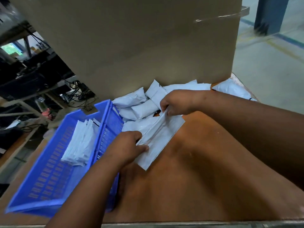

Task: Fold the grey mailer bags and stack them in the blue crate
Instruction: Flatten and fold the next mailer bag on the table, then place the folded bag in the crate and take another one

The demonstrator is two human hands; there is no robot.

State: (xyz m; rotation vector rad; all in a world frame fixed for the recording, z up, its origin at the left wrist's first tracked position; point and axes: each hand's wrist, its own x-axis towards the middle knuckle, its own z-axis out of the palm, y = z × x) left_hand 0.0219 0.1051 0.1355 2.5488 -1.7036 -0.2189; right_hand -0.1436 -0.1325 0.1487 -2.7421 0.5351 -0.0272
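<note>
Cardboard, a tall brown box (pixel 139 46), stands at the back of an orange-brown table (pixel 205 170). At the table's left edge sits a blue slotted crate (pixel 49 170), a row of folded pale grey mailer bags (pixel 80 145) leaning inside it. Loose mailers (pixel 139 104) lie heaped at the box's foot. One pale grey mailer bag (pixel 162 139), creased lengthwise, stretches slantwise between two hands: right hand (pixel 177 102) pinching its far end, left hand (pixel 131 145) pinching its near end.
</note>
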